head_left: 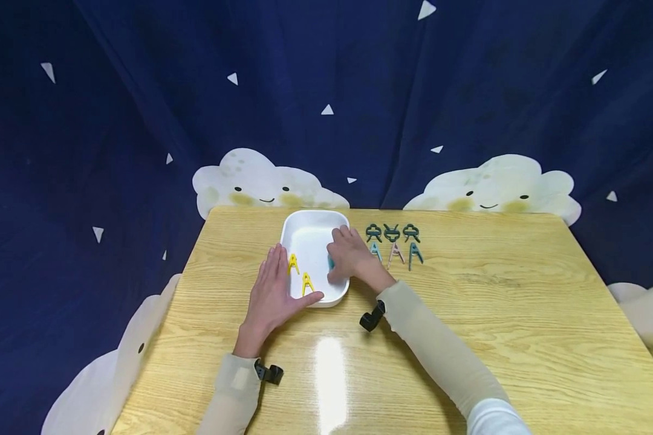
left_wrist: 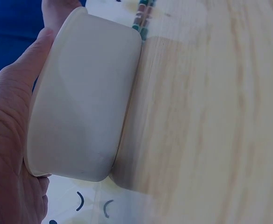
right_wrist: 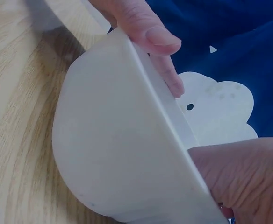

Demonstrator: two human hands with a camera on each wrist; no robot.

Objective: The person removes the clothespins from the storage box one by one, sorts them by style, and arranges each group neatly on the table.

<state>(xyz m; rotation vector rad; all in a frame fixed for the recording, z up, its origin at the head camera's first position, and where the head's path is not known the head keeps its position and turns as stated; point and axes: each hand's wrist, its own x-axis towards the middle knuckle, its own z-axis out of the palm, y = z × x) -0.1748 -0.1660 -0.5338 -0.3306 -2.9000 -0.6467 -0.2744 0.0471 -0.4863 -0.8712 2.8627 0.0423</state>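
Note:
A white plastic basin (head_left: 308, 238) stands on the wooden table. My left hand (head_left: 271, 291) lies along its left side with straight fingers, the thumb reaching over the near rim. Two yellow clothespins (head_left: 307, 284) lie inside, close to that hand. Over the right rim, my right hand (head_left: 350, 255) reaches into the basin with curled fingers. Between its thumb and fingers shows a bit of a teal clothespin (head_left: 331, 263), mostly hidden by the hand. In the right wrist view, the basin's outer wall (right_wrist: 108, 135) covers the fingertips.
Right of the basin, a light blue clothespin (head_left: 376, 251), a pink clothespin (head_left: 395, 253) and a dark teal clothespin (head_left: 415, 254) lie in a row. Behind them are three dark green clips (head_left: 392, 233). A navy curtain (head_left: 326, 72) hangs behind the table (head_left: 495, 314).

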